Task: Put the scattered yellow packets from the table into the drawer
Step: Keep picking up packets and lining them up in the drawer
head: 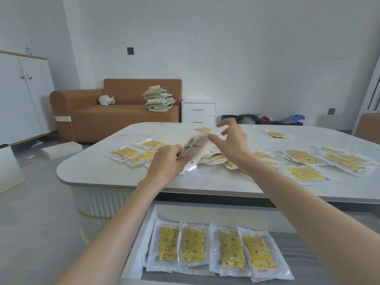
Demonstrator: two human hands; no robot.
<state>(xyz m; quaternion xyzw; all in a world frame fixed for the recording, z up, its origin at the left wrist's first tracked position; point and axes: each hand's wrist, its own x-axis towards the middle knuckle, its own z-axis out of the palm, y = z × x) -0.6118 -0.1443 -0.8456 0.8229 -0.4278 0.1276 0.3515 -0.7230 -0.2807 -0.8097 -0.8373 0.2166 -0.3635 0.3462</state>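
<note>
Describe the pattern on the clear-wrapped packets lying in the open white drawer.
The clear-wrapped packets are yellow with small stars, moons and flower shapes; head view.

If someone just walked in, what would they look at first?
Probably the yellow star-patterned packets in clear plastic strewn over the white rounded table. In the middle, the left hand grips a bundle of packets while the right hand hovers open over it. Below the table's near edge, four more yellow packets lie side by side in the open white drawer.
</note>
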